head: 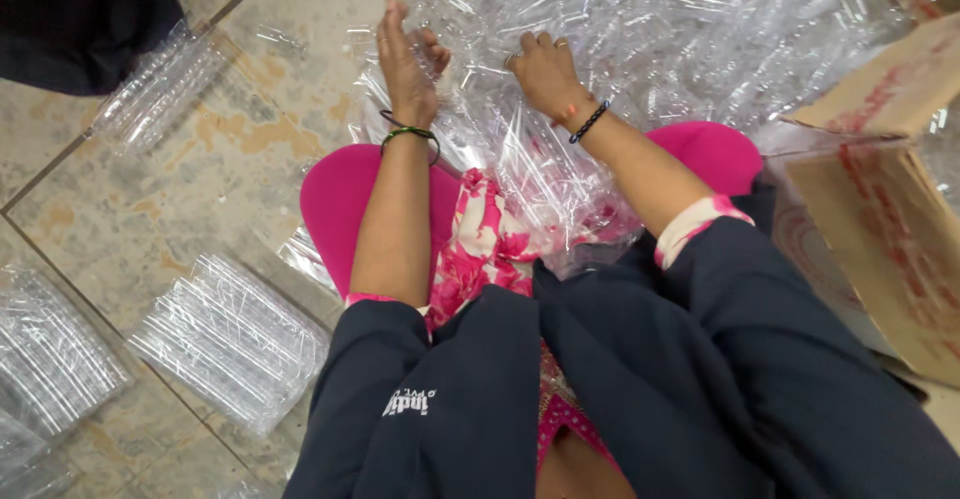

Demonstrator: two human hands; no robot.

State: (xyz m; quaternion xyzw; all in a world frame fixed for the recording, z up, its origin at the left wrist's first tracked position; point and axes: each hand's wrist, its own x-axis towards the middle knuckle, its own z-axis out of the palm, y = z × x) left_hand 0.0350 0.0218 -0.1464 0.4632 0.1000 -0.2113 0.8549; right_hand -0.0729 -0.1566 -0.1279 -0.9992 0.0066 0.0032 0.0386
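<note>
Below, in the head view, a tiled floor (150, 189) in mottled beige and grey is seen, with dark grout lines crossing it. Filled clear packets (232, 337) of small transparent pieces are laid flat on the tiles at the left, and another packet (160, 84) lies higher up. A torn cardboard box (890, 209) is set at the right. A large heap of loose clear plastic pieces (640, 29) is spread across the top and runs down onto the lap, over pink cloth.

The left hand (408, 64) is stretched into the heap with its fingers (392, 19) held straight and close together, the thumb parted, touching the plastic. The right hand (545, 71) is rested on the heap with its fingers (528, 43) curled down into the pieces; whether anything is clasped cannot be told.
</note>
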